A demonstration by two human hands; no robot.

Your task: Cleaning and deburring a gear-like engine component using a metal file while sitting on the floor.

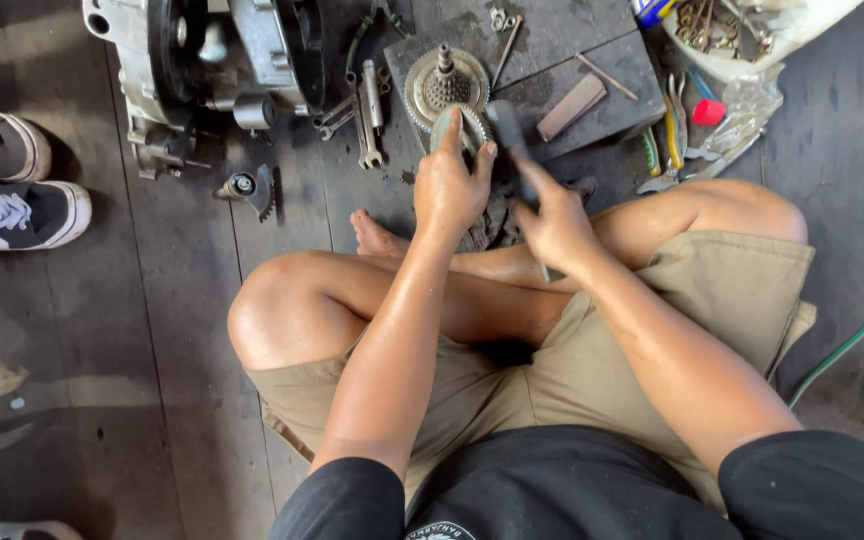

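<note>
head view, looking down on a person seated cross-legged on a dark plank floor [152, 330]. the left hand [449, 185], upper centre of the frame, is closed on a toothed gear [464, 125], fingers curled over its rim and the forefinger stretched up along it. the gear sits at the near edge of a dark slab [562, 70], just below a larger gear cluster with an upright splined shaft [442, 85]. the right hand [552, 222], just right of the left, grips a dark handled tool [507, 130] whose head lies against the gear's right side; fingers wrapped shut around the handle.

edges and room: the slab's near edge lies just above both hands; a flat metal bar [570, 107] and a thin rod [607, 77] lie on it. an engine casing [212, 60] fills the upper left, with wrenches [367, 115] between it and the slab. a pair of sneakers [7, 180] stands at the left edge; open floor lies at lower left. a green hose [852, 340] runs along the right edge.

containers: a pale plastic bag [752, 40], upper right, holds small metal parts, not clearly distinguishable. pliers [667, 145] and a red cap [709, 112] lie beside it.
</note>
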